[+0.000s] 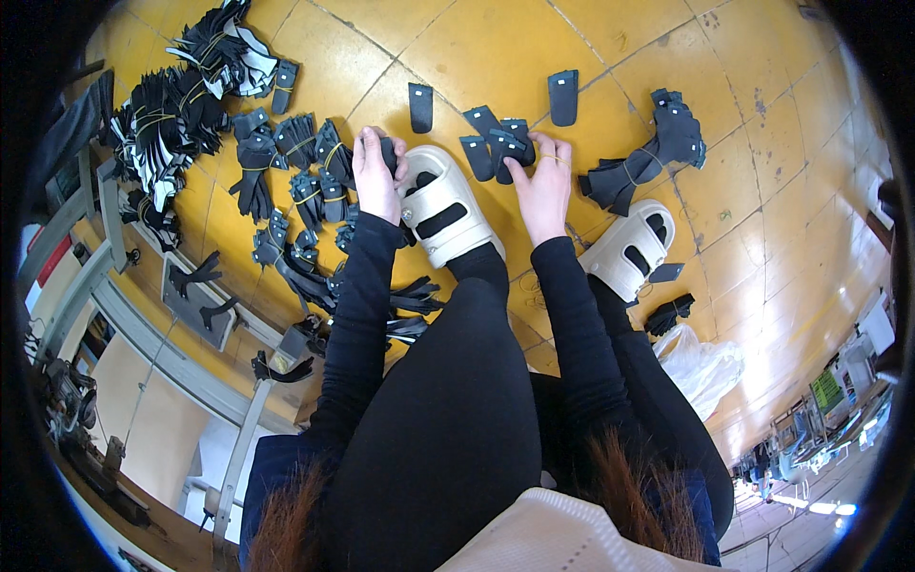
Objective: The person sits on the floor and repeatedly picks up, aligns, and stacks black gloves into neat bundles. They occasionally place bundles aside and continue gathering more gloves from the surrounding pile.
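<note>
My left hand (376, 181) is closed around dark fabric pieces (389, 153), mostly hidden by the fingers, beside the left sandal. My right hand (546, 191) has thumb and forefinger at the edge of a black tab-shaped fabric piece (505, 145) in a small overlapping cluster on the floor. Small white stickers mark the tops of these tabs. Two similar pieces lie apart: one black tab (420, 108) left of the cluster, another black tab (563, 98) to its right.
Bundles of black pieces (295, 141) tied with bands lie at left, near larger black-and-white piles (162, 119). A long banded stack (653, 153) lies right. Cream sandals (448, 212) are on my feet. A clear plastic bag (701, 367) and a metal machine frame (157, 329) flank me.
</note>
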Action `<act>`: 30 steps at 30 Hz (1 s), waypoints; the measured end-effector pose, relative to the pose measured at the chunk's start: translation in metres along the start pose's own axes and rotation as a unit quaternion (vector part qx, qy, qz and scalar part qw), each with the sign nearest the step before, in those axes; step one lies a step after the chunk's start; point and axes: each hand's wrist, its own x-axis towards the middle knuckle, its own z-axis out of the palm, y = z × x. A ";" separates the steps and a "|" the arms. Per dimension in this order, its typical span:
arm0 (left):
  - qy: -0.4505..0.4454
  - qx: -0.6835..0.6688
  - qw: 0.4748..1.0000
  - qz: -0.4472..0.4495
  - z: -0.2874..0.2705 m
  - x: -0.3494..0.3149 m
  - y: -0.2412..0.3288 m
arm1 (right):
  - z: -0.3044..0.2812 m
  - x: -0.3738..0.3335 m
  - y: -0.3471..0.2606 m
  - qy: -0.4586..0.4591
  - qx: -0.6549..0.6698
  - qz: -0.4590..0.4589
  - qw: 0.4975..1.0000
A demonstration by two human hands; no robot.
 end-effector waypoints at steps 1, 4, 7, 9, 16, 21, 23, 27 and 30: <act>0.021 -0.026 0.999 0.004 0.003 -0.001 0.001 | 0.000 0.001 0.002 -0.016 -0.003 0.003 1.000; 0.038 -0.109 0.993 0.020 0.008 -0.003 0.004 | 0.001 0.002 0.009 -0.047 -0.009 -0.004 0.999; -0.042 -0.186 0.982 0.009 -0.008 0.004 0.005 | 0.001 0.001 0.012 -0.060 0.045 0.016 0.997; -0.022 -0.187 0.982 0.014 -0.008 0.006 0.002 | -0.003 0.000 0.010 -0.087 0.153 0.116 0.978; 0.021 -0.014 1.000 0.015 0.013 0.027 0.004 | -0.023 0.006 0.037 -0.030 0.116 0.034 0.992; -0.075 0.160 0.984 -0.005 0.029 0.041 -0.004 | -0.025 0.028 0.031 0.120 0.165 0.139 0.969; -0.085 0.230 0.969 0.040 0.032 0.047 -0.013 | -0.021 0.042 0.021 0.111 0.163 0.130 0.972; -0.067 0.438 0.887 0.131 0.044 0.044 -0.013 | -0.011 0.067 0.032 0.081 -0.002 0.033 0.996; -0.028 0.519 0.818 0.246 0.038 0.045 -0.016 | -0.010 0.076 0.020 0.027 -0.057 0.031 0.998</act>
